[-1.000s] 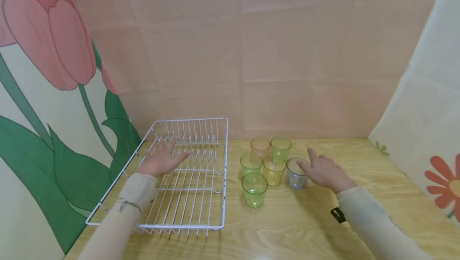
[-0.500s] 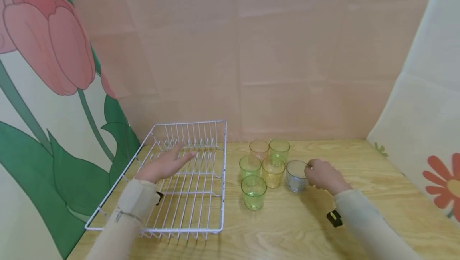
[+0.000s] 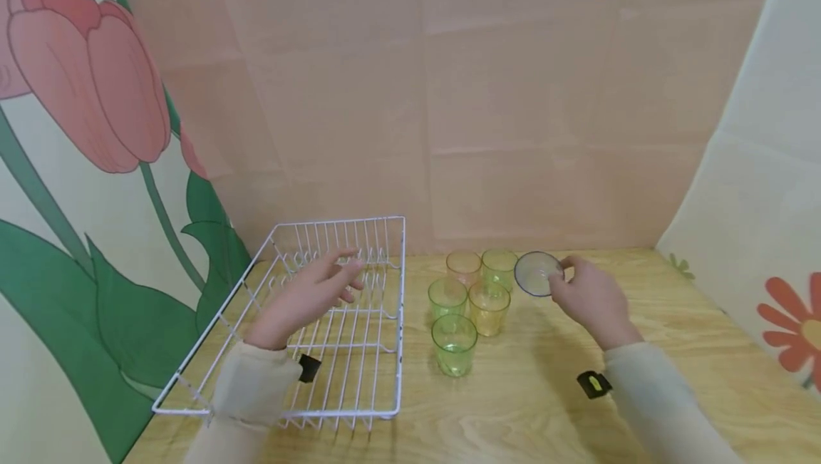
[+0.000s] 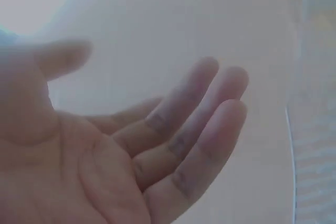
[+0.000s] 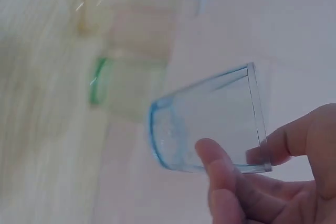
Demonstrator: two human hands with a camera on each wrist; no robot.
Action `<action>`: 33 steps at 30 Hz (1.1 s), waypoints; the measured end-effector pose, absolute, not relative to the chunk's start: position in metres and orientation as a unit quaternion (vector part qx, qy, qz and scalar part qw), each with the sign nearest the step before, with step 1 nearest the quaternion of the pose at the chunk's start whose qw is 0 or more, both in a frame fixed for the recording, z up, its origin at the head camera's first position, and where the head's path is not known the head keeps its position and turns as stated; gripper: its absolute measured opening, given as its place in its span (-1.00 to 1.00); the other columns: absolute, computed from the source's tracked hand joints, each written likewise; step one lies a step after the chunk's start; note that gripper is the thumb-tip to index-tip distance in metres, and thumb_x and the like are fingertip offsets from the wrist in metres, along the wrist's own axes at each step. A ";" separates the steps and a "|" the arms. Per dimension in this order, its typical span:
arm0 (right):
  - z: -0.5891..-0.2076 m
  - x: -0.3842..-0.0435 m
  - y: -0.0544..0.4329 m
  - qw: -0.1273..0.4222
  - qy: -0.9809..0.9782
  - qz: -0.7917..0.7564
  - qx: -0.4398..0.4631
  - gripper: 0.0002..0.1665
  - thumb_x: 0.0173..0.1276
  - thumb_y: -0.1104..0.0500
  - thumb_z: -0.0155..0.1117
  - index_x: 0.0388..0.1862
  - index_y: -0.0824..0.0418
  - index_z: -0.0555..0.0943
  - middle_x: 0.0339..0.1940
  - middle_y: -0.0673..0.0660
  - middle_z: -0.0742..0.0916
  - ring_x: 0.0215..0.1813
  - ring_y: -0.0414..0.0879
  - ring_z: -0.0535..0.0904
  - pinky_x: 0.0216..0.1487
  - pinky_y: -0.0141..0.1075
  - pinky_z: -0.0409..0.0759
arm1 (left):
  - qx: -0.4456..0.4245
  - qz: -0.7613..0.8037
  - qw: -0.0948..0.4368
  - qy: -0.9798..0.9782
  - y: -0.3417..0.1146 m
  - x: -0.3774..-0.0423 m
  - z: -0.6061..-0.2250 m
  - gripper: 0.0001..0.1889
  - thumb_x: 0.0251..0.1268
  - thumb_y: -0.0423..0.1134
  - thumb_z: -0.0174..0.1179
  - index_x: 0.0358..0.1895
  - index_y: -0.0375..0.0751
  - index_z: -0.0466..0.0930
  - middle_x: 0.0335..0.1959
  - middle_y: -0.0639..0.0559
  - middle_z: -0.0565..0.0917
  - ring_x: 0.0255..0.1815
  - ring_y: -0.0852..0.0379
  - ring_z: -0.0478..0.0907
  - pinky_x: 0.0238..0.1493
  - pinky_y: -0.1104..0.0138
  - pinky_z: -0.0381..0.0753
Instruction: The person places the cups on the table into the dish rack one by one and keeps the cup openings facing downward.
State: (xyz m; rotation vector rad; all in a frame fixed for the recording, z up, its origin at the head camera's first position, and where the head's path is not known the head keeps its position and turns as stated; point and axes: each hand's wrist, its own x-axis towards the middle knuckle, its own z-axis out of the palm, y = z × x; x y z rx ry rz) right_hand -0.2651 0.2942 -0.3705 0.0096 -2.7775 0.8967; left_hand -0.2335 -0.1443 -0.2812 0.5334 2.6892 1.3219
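A clear, bluish drinking glass (image 3: 537, 274) is off the table, its mouth tipped toward the head camera. My right hand (image 3: 593, 300) pinches its wall at the rim. In the right wrist view, the glass (image 5: 210, 116) lies on its side, its darker blue base pointing left. Over the white wire dish rack (image 3: 399, 350) hovers my left hand (image 3: 308, 300), holding nothing. The left wrist view shows that hand (image 4: 115, 161) with fingers loosely bent and thumb apart. Left of the lifted glass stand a yellow glass (image 3: 489, 316) and a green glass (image 3: 499, 262).
Nearest on the wooden table (image 3: 513, 414) is another green glass (image 3: 454, 355). Behind it stand a third green glass (image 3: 447, 300) and a pinkish-orange one (image 3: 463, 263). A pink cloth backdrop (image 3: 513, 129) closes off the back; printed sheets flank both sides.
My right hand closed on the bluish glass's rim, lifted it off the table and tipped it. My left hand moved slightly right above the rack and turned its palm inward.
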 end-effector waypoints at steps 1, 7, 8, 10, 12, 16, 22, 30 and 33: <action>-0.367 -0.264 0.284 0.124 -0.945 0.303 -0.001 -0.33 0.42 0.00 -0.04 0.37 0.39 0.36 -0.42 0.08 0.79 -0.64 -0.10 0.44 -0.73 -0.21 0.32 | 0.176 0.439 0.038 0.881 -0.139 -0.231 -0.281 -0.37 0.54 0.16 -0.02 0.49 -0.10 0.22 -0.04 -0.10 0.70 -0.14 0.00 0.67 -0.03 0.12 0.64; -0.342 -0.248 0.232 0.150 -0.908 0.390 0.024 -0.40 0.44 0.15 -0.03 0.42 0.34 0.38 -0.42 0.20 0.81 -0.56 -0.12 0.63 -0.59 -0.27 0.52 | 0.188 0.469 0.018 0.863 -0.111 -0.223 -0.285 -0.42 0.55 0.08 0.02 0.48 -0.09 0.25 -0.11 -0.06 0.72 -0.23 0.03 0.67 -0.14 0.14 0.66; -0.340 -0.245 0.226 0.145 -0.902 0.406 0.027 -0.42 0.44 0.16 -0.02 0.41 0.31 0.40 -0.41 0.20 0.81 -0.54 -0.11 0.65 -0.55 -0.26 0.56 | 0.189 0.476 0.018 0.859 -0.108 -0.221 -0.286 -0.44 0.56 0.06 0.02 0.47 -0.07 0.26 -0.12 -0.05 0.71 -0.23 0.02 0.67 -0.15 0.14 0.66; -0.337 -0.242 0.216 0.136 -0.892 0.429 0.033 -0.44 0.43 0.18 0.01 0.39 0.29 0.42 -0.41 0.21 0.81 -0.53 -0.09 0.68 -0.48 -0.24 0.60 | 0.188 0.489 0.019 0.851 -0.104 -0.220 -0.290 -0.48 0.57 0.03 0.01 0.46 -0.04 0.28 -0.14 -0.04 0.71 -0.24 0.01 0.67 -0.17 0.15 0.67; -0.335 -0.239 0.208 0.132 -0.887 0.440 0.044 -0.45 0.43 0.20 0.04 0.38 0.29 0.44 -0.42 0.20 0.81 -0.54 -0.08 0.68 -0.46 -0.22 0.61 | 0.193 0.494 0.018 0.847 -0.100 -0.218 -0.292 -0.49 0.57 -0.01 0.03 0.46 -0.05 0.29 -0.15 -0.07 0.71 -0.25 -0.01 0.67 -0.20 0.17 0.68; -0.332 -0.232 0.190 0.132 -0.876 0.460 0.064 -0.46 0.42 0.22 0.09 0.37 0.30 0.44 -0.38 0.21 0.80 -0.50 -0.08 0.70 -0.47 -0.23 0.64 | 0.208 0.481 0.010 0.852 -0.090 -0.216 -0.293 -0.47 0.55 -0.03 0.06 0.48 -0.06 0.28 -0.15 -0.05 0.71 -0.26 0.01 0.67 -0.24 0.22 0.67; -0.330 -0.223 0.170 0.118 -0.866 0.479 0.079 -0.44 0.37 0.25 0.09 0.37 0.23 0.44 -0.42 0.18 0.80 -0.52 -0.08 0.70 -0.60 -0.27 0.57 | 0.237 0.463 0.024 0.854 -0.075 -0.215 -0.296 -0.38 0.56 0.10 -0.01 0.55 -0.02 0.18 -0.11 -0.05 0.72 -0.27 0.03 0.68 -0.28 0.24 0.65; -0.333 -0.222 0.160 0.100 -0.848 0.509 0.104 -0.48 0.39 0.30 0.11 0.34 0.15 0.48 -0.44 0.18 0.79 -0.49 -0.03 0.70 -0.72 -0.34 0.40 | 0.236 0.440 0.038 0.866 -0.062 -0.220 -0.306 -0.34 0.54 0.23 -0.10 0.56 0.04 0.16 -0.14 -0.01 0.71 -0.32 0.14 0.65 -0.23 0.20 0.62; -0.334 -0.222 0.158 0.100 -0.847 0.511 0.111 -0.48 0.40 0.28 0.12 0.35 0.13 0.47 -0.42 0.18 0.79 -0.47 -0.02 0.70 -0.70 -0.33 0.42 | 0.234 0.440 0.036 0.866 -0.060 -0.222 -0.308 -0.37 0.56 0.20 -0.10 0.56 0.06 0.16 -0.13 -0.02 0.71 -0.32 0.14 0.64 -0.27 0.22 0.63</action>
